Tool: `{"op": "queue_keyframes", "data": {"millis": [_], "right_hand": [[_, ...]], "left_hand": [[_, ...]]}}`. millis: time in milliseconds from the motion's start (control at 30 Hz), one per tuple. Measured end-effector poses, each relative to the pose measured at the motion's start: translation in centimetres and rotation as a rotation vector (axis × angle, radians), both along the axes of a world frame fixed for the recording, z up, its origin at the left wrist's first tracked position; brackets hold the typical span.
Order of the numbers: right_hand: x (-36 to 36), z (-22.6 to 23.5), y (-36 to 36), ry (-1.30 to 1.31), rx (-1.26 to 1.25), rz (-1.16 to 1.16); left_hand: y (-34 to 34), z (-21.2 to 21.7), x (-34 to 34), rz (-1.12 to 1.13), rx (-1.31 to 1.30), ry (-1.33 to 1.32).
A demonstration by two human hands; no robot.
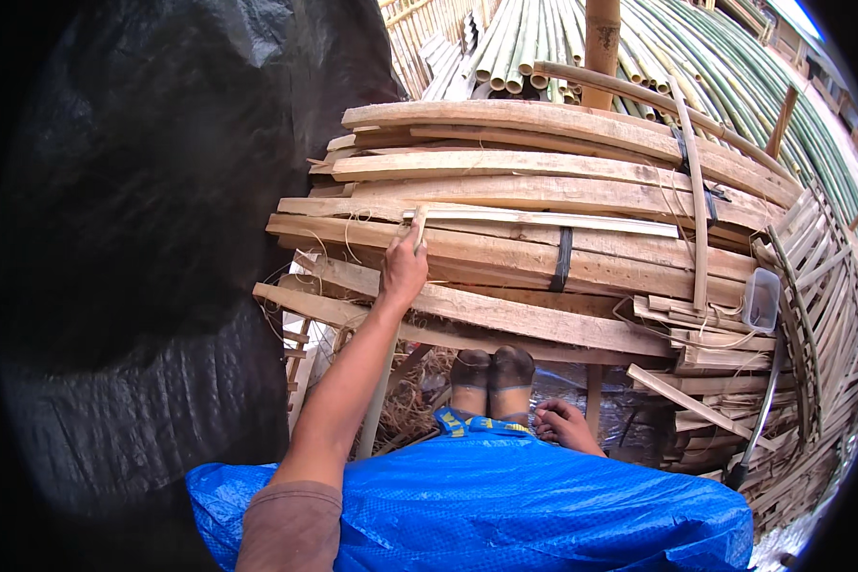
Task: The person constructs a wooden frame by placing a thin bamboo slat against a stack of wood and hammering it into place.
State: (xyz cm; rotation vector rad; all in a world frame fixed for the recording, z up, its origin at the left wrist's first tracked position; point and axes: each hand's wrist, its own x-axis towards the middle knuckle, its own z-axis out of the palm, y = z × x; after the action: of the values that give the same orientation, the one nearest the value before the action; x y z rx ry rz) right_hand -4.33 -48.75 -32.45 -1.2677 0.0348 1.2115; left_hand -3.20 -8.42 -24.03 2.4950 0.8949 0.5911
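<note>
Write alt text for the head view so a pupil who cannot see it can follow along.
A person's left hand grips a thin pale strip over stacked wooden planks; the right hand is loosely curled beside a blue sheet in the foreground. Beyond lie cut bamboo poles, with a black sheet at left.

Narrow tan strip [420, 217], slat-like, blunt upper end; gripped in the left hand [405, 269], that end just beyond the fingers. Pose: slanting, top away from the body. A pale length beside the forearm lines up with it; same piece or not, cannot tell. Second piece: long thin white strip [553, 220], lying lengthwise on the stacked planks [486, 257]. Its left end passes behind the tan strip's tip; contact unclear. Right end reaches past a black band.
</note>
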Motion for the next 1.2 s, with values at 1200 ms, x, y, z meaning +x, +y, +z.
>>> {"op": "queue_keyframes", "data": {"millis": [1200], "right_hand": [[0.5,-1.8,-0.7,-0.024,-0.005,-0.012]], "left_hand": [[2.1,-0.2,-0.2,-0.128,0.080,-0.018]]}}
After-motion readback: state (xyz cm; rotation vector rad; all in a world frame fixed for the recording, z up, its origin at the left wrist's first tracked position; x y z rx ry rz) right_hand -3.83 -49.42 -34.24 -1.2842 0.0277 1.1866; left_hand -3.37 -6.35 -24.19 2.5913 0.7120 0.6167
